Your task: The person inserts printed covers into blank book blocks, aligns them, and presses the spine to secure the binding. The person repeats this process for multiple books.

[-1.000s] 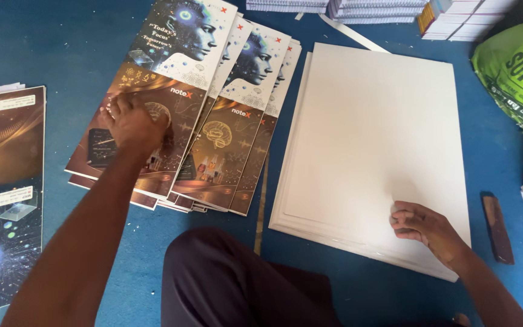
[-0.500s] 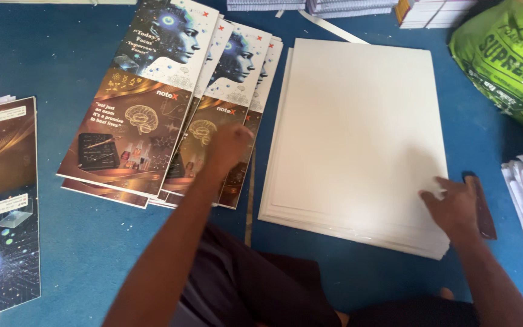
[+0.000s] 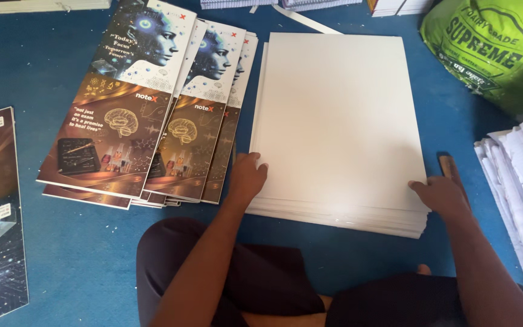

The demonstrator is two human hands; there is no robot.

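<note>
Your left hand (image 3: 246, 175) and right hand (image 3: 440, 195) clamp the paper stack (image 3: 340, 121) at its sides; its long axis runs 12 to 6.

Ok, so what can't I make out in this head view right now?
- Left hand and right hand: their fingers curl over the edges of the white sheet stack, so the grip underneath is hidden.
- Brown tool: mostly covered by the right hand.
- Green bag and paper pile: cut off by the frame's right edge.
- Lower printed covers: hidden by the top cover.
</note>
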